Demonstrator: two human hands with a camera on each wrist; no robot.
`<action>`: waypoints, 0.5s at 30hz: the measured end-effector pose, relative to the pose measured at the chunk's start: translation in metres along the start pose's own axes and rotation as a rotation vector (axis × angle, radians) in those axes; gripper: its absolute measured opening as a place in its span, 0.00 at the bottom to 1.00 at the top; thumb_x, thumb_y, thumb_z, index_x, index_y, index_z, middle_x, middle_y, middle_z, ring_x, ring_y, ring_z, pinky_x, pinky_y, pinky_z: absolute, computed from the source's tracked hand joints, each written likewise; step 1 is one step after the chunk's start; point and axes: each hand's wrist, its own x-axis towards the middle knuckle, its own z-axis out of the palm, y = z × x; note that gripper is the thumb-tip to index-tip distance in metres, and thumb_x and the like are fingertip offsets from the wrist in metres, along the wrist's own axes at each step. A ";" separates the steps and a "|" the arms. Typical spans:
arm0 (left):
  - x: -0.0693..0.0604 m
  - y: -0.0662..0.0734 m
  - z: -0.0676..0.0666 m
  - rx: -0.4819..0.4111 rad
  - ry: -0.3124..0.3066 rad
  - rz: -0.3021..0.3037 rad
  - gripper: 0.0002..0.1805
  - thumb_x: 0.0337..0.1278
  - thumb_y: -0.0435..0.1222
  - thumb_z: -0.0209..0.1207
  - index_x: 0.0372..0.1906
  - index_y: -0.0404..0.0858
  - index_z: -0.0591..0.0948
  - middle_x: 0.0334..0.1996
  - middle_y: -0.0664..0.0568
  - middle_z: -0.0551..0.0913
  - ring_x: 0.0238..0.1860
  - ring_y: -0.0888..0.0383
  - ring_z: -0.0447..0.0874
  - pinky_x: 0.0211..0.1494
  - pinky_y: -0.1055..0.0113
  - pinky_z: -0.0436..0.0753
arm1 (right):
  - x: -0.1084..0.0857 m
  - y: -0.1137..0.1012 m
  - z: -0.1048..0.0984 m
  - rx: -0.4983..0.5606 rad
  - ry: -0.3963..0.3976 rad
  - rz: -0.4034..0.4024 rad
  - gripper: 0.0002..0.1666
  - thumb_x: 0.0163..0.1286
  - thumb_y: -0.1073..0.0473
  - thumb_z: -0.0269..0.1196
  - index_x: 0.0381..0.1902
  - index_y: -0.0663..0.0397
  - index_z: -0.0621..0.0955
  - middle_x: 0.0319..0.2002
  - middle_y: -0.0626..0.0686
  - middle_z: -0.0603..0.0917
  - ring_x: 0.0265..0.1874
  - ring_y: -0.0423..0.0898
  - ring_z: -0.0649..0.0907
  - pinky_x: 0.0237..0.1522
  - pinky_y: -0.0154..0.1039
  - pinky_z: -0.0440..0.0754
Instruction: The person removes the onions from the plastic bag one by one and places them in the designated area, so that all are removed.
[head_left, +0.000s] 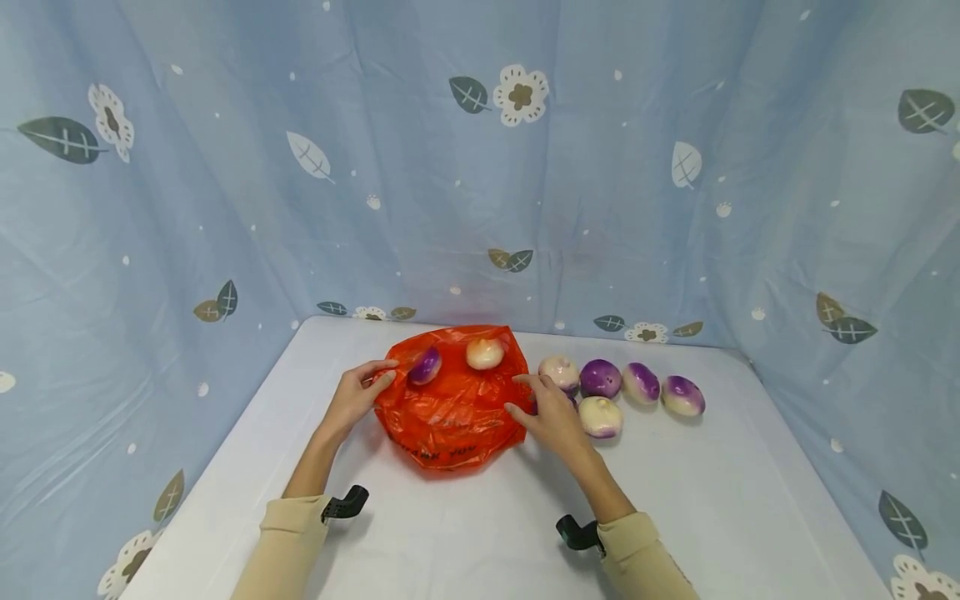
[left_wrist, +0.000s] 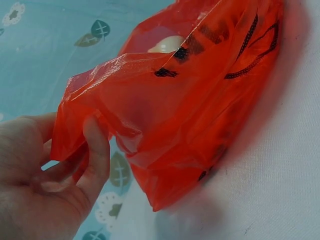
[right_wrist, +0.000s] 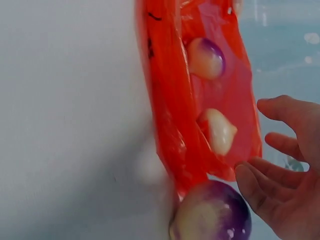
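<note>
A red plastic bag (head_left: 457,417) with dark lettering lies on the white table, its mouth spread open. Inside it are a purple-and-white turnip (head_left: 425,367) toward the left and a mostly white turnip (head_left: 485,354) toward the right. My left hand (head_left: 351,402) pinches the bag's left rim between thumb and fingers, as the left wrist view shows. At the bag's right edge my right hand (head_left: 553,417) has its fingers loosely bent and spread, holding nothing. Close under those fingers, in the right wrist view, sits another turnip (right_wrist: 212,212) outside the bag.
Several more turnips lie right of the bag, among them a purple one (head_left: 600,378), a pale one (head_left: 601,417) and a two-toned one (head_left: 683,396) farthest right. A blue patterned curtain (head_left: 420,167) surrounds the back and sides of the table (head_left: 465,542).
</note>
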 end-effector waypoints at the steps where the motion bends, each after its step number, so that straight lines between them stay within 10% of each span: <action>1: 0.000 0.000 0.000 0.000 0.000 -0.001 0.19 0.69 0.37 0.57 0.59 0.32 0.78 0.64 0.36 0.74 0.63 0.42 0.72 0.47 0.84 0.76 | 0.001 0.000 0.003 -0.001 -0.011 0.006 0.30 0.63 0.48 0.69 0.60 0.51 0.77 0.55 0.58 0.80 0.50 0.54 0.83 0.53 0.52 0.83; 15: 0.012 -0.024 0.003 -0.012 -0.003 0.011 0.20 0.69 0.38 0.56 0.61 0.34 0.78 0.65 0.36 0.73 0.65 0.41 0.71 0.53 0.78 0.78 | 0.028 -0.002 0.025 0.020 -0.093 0.035 0.33 0.64 0.46 0.68 0.64 0.51 0.74 0.57 0.59 0.80 0.56 0.56 0.80 0.58 0.55 0.80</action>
